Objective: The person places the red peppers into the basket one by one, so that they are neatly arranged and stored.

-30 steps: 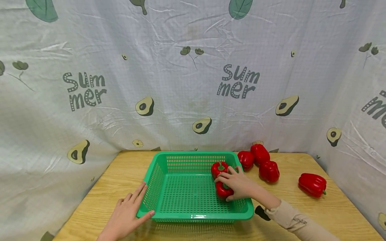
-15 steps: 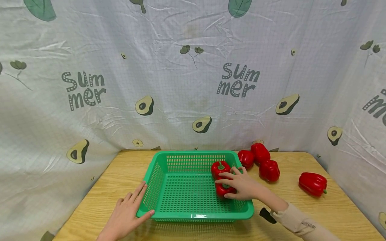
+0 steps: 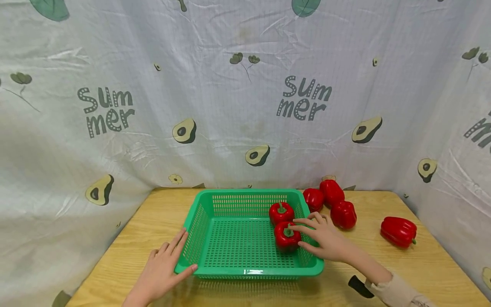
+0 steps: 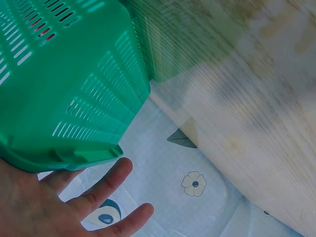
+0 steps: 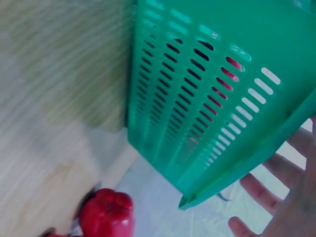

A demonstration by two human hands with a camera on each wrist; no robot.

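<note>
A green plastic basket (image 3: pixel 245 271) stands on the wooden table. Inside, near its right wall, sit two red bell peppers with stems up: a rear one (image 3: pixel 281 213) and a front one (image 3: pixel 287 236). My right hand (image 3: pixel 326 238) is over the right rim, fingers spread beside the front pepper and holding nothing. Whether a fingertip still touches that pepper is hard to tell. My left hand (image 3: pixel 163 268) rests at the front left corner, its fingers straight along the left rim and thumb at the front rim. In the left wrist view its fingers (image 4: pixel 106 185) extend past the basket rim.
Right of the basket lie several more red bell peppers: a back group with one pepper (image 3: pixel 343 214) nearest, and a single pepper (image 3: pixel 399 232) farther right. A patterned white curtain (image 3: pixel 245 106) hangs behind the wooden table (image 3: pixel 383 273).
My right hand has let go of the front pepper and drawn back to the right, over the rim. The pepper stays in the basket. My left hand has kept its place.
</note>
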